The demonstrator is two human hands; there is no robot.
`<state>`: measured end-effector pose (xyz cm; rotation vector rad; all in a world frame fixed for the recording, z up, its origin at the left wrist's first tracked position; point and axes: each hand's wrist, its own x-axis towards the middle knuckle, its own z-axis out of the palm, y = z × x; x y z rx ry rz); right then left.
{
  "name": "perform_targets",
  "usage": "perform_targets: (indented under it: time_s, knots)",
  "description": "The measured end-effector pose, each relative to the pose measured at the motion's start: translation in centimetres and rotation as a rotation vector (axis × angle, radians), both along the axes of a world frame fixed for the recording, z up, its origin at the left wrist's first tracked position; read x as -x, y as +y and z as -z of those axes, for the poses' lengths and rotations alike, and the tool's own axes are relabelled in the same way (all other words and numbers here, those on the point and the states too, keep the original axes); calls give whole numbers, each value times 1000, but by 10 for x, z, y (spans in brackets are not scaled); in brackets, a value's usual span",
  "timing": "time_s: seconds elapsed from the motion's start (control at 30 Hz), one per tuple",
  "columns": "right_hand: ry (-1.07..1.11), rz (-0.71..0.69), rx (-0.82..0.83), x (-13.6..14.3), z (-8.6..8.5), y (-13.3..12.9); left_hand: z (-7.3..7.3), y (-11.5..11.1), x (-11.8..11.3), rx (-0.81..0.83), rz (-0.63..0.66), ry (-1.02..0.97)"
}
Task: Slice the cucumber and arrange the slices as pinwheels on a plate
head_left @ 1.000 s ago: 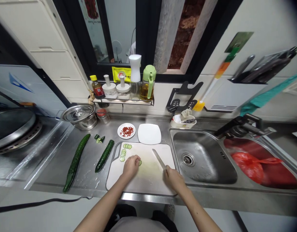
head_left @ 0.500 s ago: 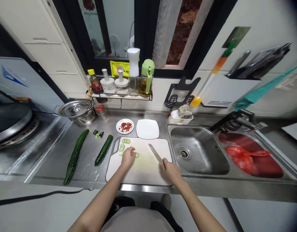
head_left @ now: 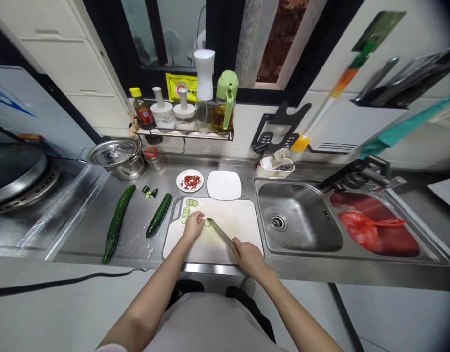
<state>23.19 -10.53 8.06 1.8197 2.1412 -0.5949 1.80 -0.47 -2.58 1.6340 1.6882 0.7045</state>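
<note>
Your right hand (head_left: 248,256), a little below and right of the centre of the frame, has its grip closed on the handle of the knife (head_left: 221,232), and the blade points to the upper left. Near its tip, a cucumber slice (head_left: 207,223) is on the white cutting board (head_left: 243,220), around the middle of the frame. Your left hand (head_left: 194,225) is just beside this slice, with the fingers bent; I cannot tell if its grip holds something. The main danger, I think, is the small gap between the blade tip and your left fingertips: if the knife slips on the board, which may be wet, it could cut them. The slice is thin and may slide or stick to the blade, for there is little to hold. Also, the row of cut slices (head_left: 186,213) lies close to your left hand, at the upper left of the board, so a careless move of the wrist could disturb it.
</note>
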Motion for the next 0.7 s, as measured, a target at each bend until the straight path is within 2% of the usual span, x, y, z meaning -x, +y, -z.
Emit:
perform_targets:
  time_s: [0.33, 0.7]
  knots:
    - [4, -14, 68, 7, -3, 0, -1, -3, 1, -17, -6, 15]
    - [-18, -30, 66, 10, -1, 3, -4, -2, 0, 5, 0, 42]
